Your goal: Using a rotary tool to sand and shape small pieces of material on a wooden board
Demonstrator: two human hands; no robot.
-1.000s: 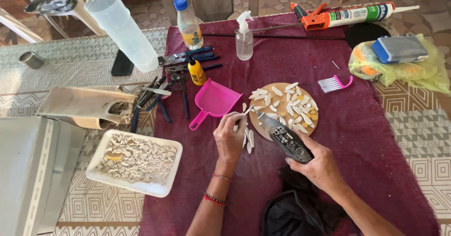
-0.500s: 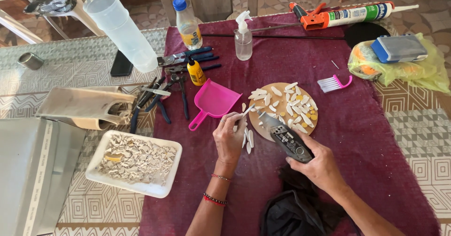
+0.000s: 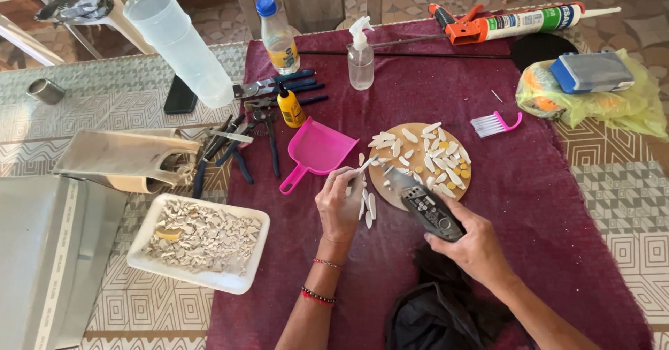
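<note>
Two hands engaged: a white shard (image 3: 367, 163) is pinched by the left hand (image 3: 339, 207); a grey rotary tool (image 3: 426, 207) is gripped by the right hand (image 3: 474, 244), beside the round wooden board (image 3: 387, 183).

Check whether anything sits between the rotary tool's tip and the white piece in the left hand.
Nothing visible does. The left hand holds the white piece up over the round wooden board, and the rotary tool in the right hand points toward it across open space.
</note>
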